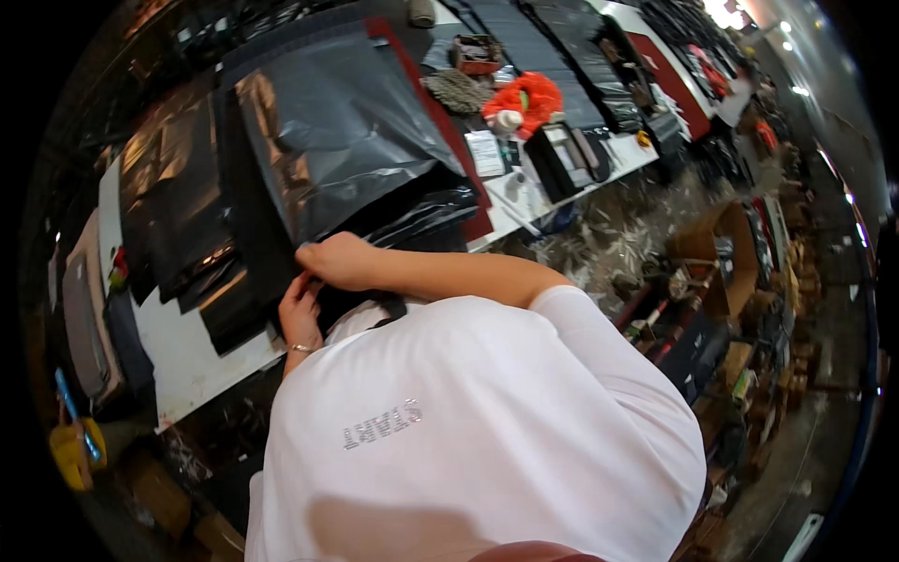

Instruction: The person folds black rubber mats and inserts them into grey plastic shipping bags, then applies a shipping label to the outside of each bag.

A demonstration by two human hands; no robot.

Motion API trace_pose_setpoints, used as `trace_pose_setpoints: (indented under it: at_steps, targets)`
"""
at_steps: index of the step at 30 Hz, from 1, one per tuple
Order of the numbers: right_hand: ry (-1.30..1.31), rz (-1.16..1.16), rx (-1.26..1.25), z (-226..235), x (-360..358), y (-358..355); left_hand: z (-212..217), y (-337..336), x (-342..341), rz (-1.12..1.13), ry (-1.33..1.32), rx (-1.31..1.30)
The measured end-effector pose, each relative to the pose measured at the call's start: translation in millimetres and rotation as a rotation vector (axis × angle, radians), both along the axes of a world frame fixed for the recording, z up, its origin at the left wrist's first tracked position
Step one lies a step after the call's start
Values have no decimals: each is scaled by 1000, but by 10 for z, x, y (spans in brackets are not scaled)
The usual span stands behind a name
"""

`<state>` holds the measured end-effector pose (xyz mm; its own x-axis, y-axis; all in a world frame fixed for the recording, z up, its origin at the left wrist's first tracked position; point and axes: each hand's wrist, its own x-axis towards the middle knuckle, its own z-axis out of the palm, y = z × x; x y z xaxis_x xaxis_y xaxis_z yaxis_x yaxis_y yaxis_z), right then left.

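A clear plastic bag [351, 117] lies over a stack of dark flat pieces on the table in front of me. My right hand [342, 261] reaches across my body and closes its fingertips at the bag's near corner, above a black flat piece [253, 215]. Just below it, my left hand [300, 314] has bent fingers drawn together by the black edge. Whatever lies between the left fingertips is too small to make out. Both hands nearly touch.
Left of the stack lie more bagged dark pieces [173, 169] on the white tabletop [201, 370]. At the right are an orange bag [534, 98], a black box [552, 164] and a paper sheet [484, 153]. Scraps litter the floor [609, 229] near an open cardboard box [730, 253].
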<state>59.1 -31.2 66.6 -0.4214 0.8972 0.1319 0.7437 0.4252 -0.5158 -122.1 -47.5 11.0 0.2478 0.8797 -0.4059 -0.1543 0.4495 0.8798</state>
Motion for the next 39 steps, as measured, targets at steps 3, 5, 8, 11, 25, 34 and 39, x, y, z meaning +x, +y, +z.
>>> trace_pose_setpoints:
  at_steps: [3,5,8,11,25,34,39]
  targets:
    - [32,-50,-51,-27,62,-41,-99,4,-14,-12,-40,-23]
    - [127,-123,-127,43,248,-131,-110,35,5,-1,-115,-83]
    - [120,-310,-143,-67,788,-450,-280,63,-43,-7,-44,-85]
    - [82,-626,-460,-437,1925,-1168,-483,3,-154,0,38,-36]
    - [-550,-1318,-477,-857,3526,-2702,576,690,-22,-255,711,670]
    - [-607,-199,404,-227,2947,-546,347,1066,91,-862,1266,1703]
    - [-568,92,274,-266,3009,-446,427,900,157,-903,1145,1597]
